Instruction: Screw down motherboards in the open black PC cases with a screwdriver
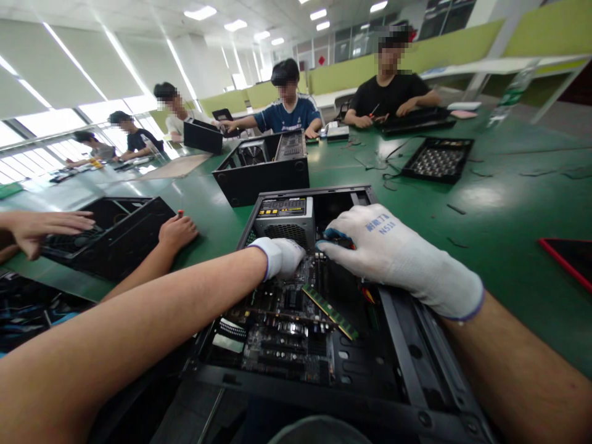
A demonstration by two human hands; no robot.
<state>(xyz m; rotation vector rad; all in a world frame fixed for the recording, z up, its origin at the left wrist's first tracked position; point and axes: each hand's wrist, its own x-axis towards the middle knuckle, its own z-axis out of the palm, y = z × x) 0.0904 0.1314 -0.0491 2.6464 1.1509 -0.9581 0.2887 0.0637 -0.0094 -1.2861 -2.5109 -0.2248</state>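
Note:
An open black computer case point(393, 336) lies in front of me with its motherboard point(293, 299) facing up. My left hand point(289, 256), in a white glove, reaches down to the board just below the power supply point(289, 216). Its fingers are curled; the tips and anything in them are hidden. Over the board's right edge, my gloved right hand point(379, 243) has thumb and fingers bent toward each other; what they hold, if anything, I cannot make out. A green memory module point(330, 311) rests loose and slanted across the board. Coloured wires point(367, 294) show under the right hand.
Another open case point(268, 182) stands beyond mine. At the left, a co-worker's hands point(178, 231) are around a further case point(111, 240). A black tray-like part point(437, 160) and cable ties lie on the green table point(509, 203). Several people sit across it.

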